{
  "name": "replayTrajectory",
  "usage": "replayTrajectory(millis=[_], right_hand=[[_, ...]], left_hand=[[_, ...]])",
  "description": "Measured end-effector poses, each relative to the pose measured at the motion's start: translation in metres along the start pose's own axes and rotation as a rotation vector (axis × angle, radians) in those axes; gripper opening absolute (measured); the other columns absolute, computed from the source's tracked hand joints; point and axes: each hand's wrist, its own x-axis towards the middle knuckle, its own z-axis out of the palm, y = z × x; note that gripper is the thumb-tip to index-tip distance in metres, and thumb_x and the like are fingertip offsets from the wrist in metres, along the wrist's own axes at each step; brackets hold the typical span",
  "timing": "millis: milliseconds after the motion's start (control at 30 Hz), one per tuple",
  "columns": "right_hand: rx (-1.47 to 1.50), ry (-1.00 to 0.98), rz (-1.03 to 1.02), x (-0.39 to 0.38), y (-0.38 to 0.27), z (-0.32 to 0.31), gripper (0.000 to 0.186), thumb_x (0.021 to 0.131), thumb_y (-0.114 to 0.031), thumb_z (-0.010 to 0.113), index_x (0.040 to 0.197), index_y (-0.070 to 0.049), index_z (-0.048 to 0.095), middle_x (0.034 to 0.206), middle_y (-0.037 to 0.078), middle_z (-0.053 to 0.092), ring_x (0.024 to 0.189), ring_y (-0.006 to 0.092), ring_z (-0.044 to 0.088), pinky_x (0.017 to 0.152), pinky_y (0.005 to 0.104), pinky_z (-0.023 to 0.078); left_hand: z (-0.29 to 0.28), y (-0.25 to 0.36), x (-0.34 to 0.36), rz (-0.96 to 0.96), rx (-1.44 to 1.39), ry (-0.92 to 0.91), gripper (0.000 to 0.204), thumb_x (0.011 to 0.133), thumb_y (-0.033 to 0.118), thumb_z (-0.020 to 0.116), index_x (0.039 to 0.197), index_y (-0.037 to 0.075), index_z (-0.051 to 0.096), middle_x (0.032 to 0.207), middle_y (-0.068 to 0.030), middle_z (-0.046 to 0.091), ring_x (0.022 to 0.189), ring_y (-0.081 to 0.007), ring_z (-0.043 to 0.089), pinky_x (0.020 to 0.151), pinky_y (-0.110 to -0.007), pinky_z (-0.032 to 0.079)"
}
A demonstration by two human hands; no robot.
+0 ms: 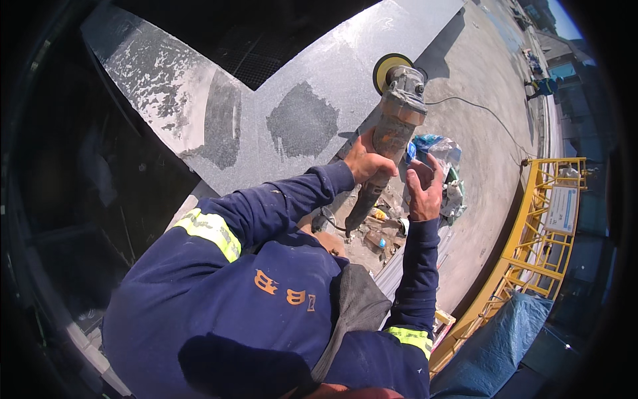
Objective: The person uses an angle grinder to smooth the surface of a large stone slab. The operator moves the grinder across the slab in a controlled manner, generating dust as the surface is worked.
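An angle grinder [397, 130], dusty and worn, stands tilted before me with its yellow-rimmed disc [384, 72] at the upper end. My left hand [367, 159] is wrapped round the middle of its body. Just right of the tool, my right hand [426, 189] is raised with thumb and fingers apart, holding nothing that I can see. Left of the disc lies a large grey sheet-like surface [259, 113] with darker scuffed patches. Whether the disc touches it or is spinning, I cannot tell.
Crumpled plastic bags [450, 159] lie behind my right hand, with mixed rubble [379, 233] below. A thin cable [488, 110] crosses the concrete floor [488, 139]. Along the right runs a yellow metal lattice frame [531, 246], a blue tarp [495, 346] hanging at its near end.
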Motion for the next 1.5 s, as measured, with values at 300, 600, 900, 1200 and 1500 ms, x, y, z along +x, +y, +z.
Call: replayTrajectory(millis=[300,600,900,1200,1500], right_hand=[[-0.258,0.018,-0.122,0.056,-0.065,0.061,0.094,0.071,-0.032,0.085,0.138,0.004,0.029,0.120,0.021,0.057,0.110,0.0301,0.058,0.096,0.0380,0.046],[-0.445,-0.136,-0.064,0.074,-0.056,0.058,0.092,0.067,-0.027,0.081,0.139,-0.002,0.030,0.115,0.024,0.062,0.105,0.0364,0.064,0.091,0.0402,0.050],[-0.625,-0.228,0.004,0.072,-0.064,0.061,0.091,0.068,-0.030,0.080,0.138,-0.003,0.030,0.112,0.026,0.065,0.103,0.0402,0.065,0.090,0.0429,0.052],[-0.670,-0.235,0.020,0.078,-0.061,0.060,0.092,0.067,-0.031,0.080,0.138,0.000,0.030,0.112,0.027,0.064,0.104,0.0411,0.064,0.091,0.0420,0.051],[-0.671,-0.290,0.038,0.081,-0.061,0.054,0.092,0.067,-0.033,0.079,0.137,0.003,0.031,0.111,0.029,0.064,0.104,0.0404,0.065,0.091,0.0417,0.051]], left_hand=[[-0.001,-0.012,0.004,0.054,0.092,0.010,0.077,0.052,0.003,0.083,0.121,0.004,0.047,0.105,-0.0123,0.065,0.099,-0.0239,0.063,0.085,-0.037,0.053],[0.013,-0.012,-0.014,-0.219,-0.321,-0.080,0.054,0.064,-0.009,0.067,0.116,-0.002,0.054,0.104,-0.0131,0.067,0.096,-0.0244,0.066,0.084,-0.036,0.055],[0.020,-0.024,-0.027,-0.272,-0.450,-0.062,0.056,0.067,-0.006,0.066,0.120,-0.002,0.049,0.105,-0.0139,0.066,0.094,-0.0258,0.067,0.081,-0.036,0.057],[0.018,-0.020,-0.031,-0.212,-0.261,-0.056,0.046,0.072,-0.006,0.065,0.117,-0.003,0.054,0.104,-0.0139,0.067,0.094,-0.0239,0.068,0.081,-0.034,0.056],[0.019,-0.044,-0.027,-0.097,-0.274,-0.219,0.054,0.073,-0.009,0.061,0.124,-0.002,0.048,0.111,-0.0137,0.064,0.105,-0.0254,0.064,0.091,-0.037,0.053]])
